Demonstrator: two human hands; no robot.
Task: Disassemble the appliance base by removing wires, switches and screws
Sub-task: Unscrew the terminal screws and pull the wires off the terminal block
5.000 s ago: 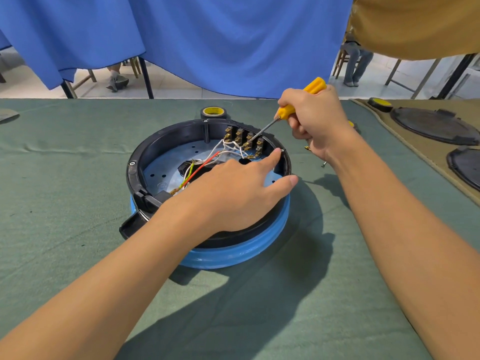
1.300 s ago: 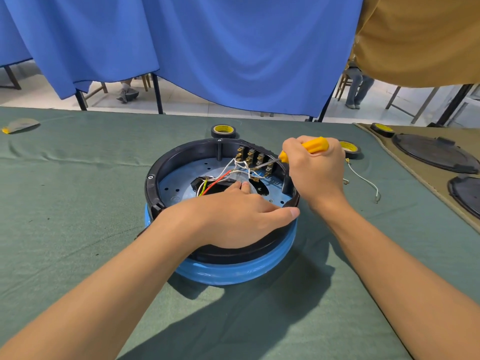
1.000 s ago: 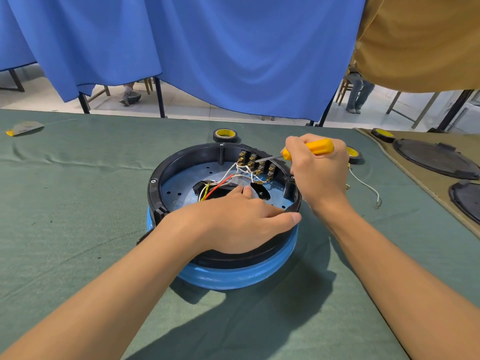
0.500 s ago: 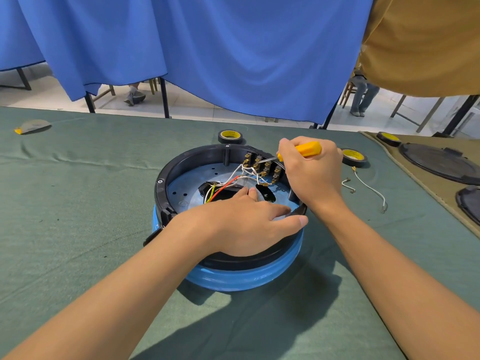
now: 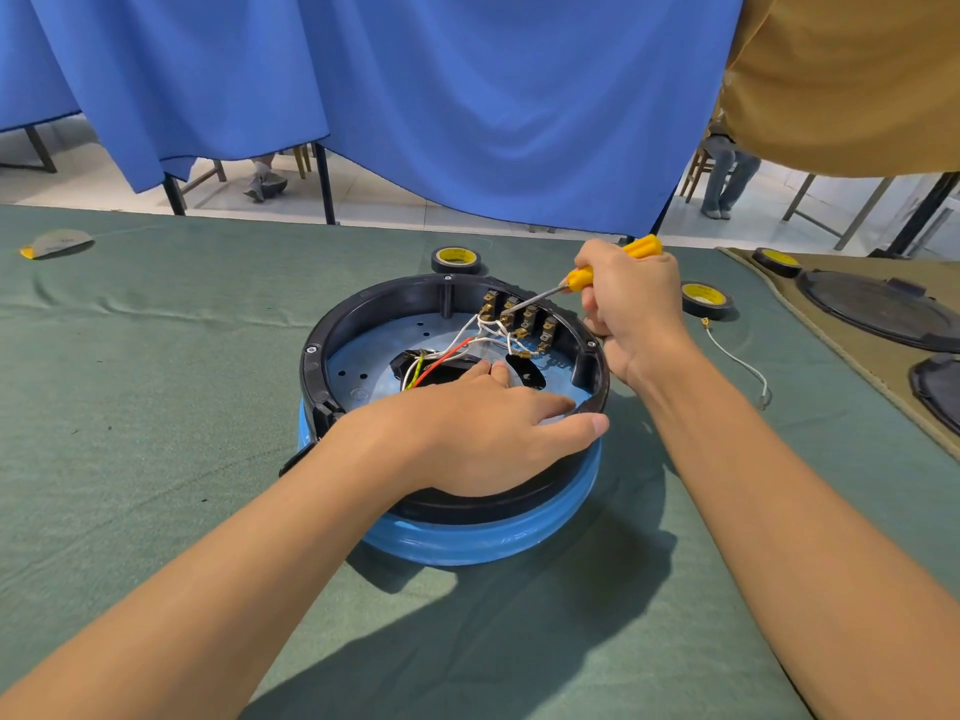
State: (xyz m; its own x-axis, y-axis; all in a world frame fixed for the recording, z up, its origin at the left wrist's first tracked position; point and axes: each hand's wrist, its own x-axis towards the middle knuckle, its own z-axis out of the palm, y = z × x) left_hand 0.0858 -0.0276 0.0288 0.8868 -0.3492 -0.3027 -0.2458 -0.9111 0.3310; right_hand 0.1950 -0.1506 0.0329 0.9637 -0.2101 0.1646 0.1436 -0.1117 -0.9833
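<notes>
1. On the table (image 5: 156, 407), under a green cloth, sits the whole job. A blue curtain (image 5: 415, 96) hangs behind the far edge.
2. Tan mat (image 5: 841, 366): far right of the table. It carries two black lids (image 5: 878, 314), the nearer one cut off by the frame edge.
3. Appliance base (image 5: 317, 356): mid-table, open side up. Black rim over a blue ring, pale blue floor inside, dark opening mid-floor.
4. Left hand (image 5: 483, 439): draped over the near rim of the base, grasping nothing. Fingers are stretched out flat, with the tips inside on the floor just beside the dark opening. Thumb lies along the rim's outer edge.
5. Right hand (image 5: 634, 314): at the far-right side of the rim, fingers curled tight round the screwdriver handle.
6. Screwdriver (image 5: 579, 276): yellow handle, shaft angled down and left. Tip is at the second switch from the left.
7. Switches (image 5: 530, 319): row of four against the far inner wall, brass terminals showing.
8. Wires (image 5: 483, 337): white leads tangled below the switch terminals. One red and one yellow-green lead run into the dark opening.
9. Tape rolls (image 5: 456, 259): three, black with yellow cores. One is just behind the base, one right of the right hand, one on the tan mat.
10. Loose white wire (image 5: 737, 358): on the cloth between the base and the tan mat, touching neither.
</notes>
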